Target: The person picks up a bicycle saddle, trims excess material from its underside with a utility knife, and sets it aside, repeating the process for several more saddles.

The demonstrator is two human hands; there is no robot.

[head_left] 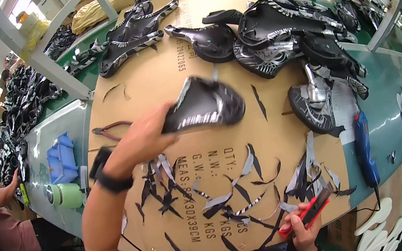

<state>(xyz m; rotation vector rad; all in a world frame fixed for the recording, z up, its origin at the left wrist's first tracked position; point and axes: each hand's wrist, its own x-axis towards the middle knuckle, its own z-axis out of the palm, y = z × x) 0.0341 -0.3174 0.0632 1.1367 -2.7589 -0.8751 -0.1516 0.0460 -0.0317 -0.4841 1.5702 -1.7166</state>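
My left hand (141,137) grips a black saddle-shaped cover with silver stripes (204,105) by its narrow end, holding it in the air above the brown cardboard sheet (162,74); the piece is blurred. My right hand (302,230), low near the front edge, is shut on a red and black cutting tool (311,211). Several black and silver offcut strips (233,198) lie scattered on the cardboard between the two hands.
A heap of black patterned saddle covers (280,30) fills the back right, more lie at back left (135,31). Pliers (108,130), a blue bin (61,159), a green tape roll (65,195) and a blue tool (364,145) rest nearby. Another person (0,207) works at left.
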